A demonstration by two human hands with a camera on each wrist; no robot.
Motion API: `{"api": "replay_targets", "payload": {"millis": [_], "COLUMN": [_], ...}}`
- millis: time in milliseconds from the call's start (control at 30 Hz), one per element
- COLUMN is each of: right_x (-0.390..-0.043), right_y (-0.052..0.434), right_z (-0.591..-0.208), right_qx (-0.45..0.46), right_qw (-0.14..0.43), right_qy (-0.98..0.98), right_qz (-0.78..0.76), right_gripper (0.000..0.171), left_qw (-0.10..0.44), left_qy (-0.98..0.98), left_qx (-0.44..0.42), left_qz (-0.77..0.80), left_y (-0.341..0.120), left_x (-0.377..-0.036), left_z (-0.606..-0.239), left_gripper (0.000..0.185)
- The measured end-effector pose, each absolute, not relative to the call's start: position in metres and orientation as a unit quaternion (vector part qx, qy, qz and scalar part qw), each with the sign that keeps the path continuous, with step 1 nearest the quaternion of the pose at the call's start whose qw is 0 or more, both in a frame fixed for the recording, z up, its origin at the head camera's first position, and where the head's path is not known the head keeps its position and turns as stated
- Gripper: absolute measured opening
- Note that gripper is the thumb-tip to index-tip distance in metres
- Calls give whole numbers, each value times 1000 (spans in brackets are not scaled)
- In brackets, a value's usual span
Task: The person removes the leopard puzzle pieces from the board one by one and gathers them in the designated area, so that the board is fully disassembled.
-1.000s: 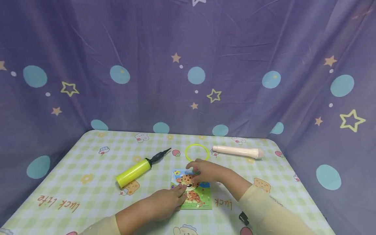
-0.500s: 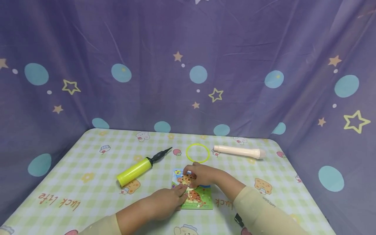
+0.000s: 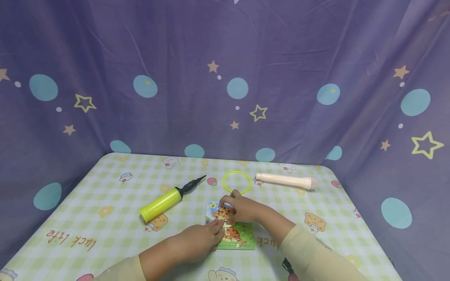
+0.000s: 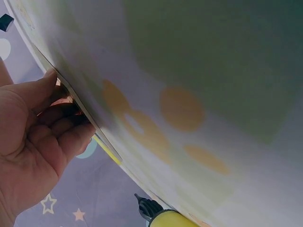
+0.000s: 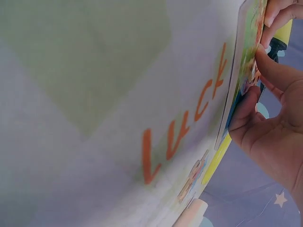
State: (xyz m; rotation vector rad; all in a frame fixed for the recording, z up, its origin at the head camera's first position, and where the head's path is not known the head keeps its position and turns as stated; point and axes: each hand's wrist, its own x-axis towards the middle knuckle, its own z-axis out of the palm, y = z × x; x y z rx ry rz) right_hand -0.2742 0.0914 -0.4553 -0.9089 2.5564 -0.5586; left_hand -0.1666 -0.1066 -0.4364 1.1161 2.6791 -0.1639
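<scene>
A small picture board with a cartoon spotted leopard on it lies flat near the middle of the table. My left hand rests over its lower left side, fingers reaching onto the leopard. From above right, my right hand arches over the leopard's head with bent fingers. In the right wrist view, the thumb and fingertips of that hand meet the board's face; I cannot tell whether they pinch a piece of it. The left wrist view has my left hand at the tabletop, its fingertips against the board's edge.
A yellow hand pump with a black nozzle lies to the left. Behind the board is a thin yellow ring, and a pale pink toy microphone lies at the back right. Beside the right sleeve sits a small black object.
My right hand has shifted slightly left over the leopard's head, its fingers drawn closer to the left hand. The left hand stays in place on the board.
</scene>
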Motion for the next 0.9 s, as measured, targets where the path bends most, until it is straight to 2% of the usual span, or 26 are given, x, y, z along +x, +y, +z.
{"api": "replay_targets", "payload": {"millis": [267, 700, 800, 900], "right_x": [-273, -267, -267, -271], "right_y": [96, 92, 94, 97], "right_z": [-455, -457, -458, -458], "right_qx": [-311, -344, -335, -316], "right_qw": [164, 95, 91, 103], "right_qy": [911, 924, 923, 920], "right_qz": [-216, -139, -163, -208], "right_gripper": [45, 35, 27, 12], "left_qw": [122, 115, 118, 125], "left_qy": [914, 915, 917, 918], "left_qx": [384, 382, 377, 374], "left_qz": [-53, -55, -53, -48], "left_y": [-108, -107, -106, -105], "left_x": [-167, -168, -167, -166], "left_z": [-437, -438, -437, -436], "left_gripper": [50, 49, 49, 50]}}
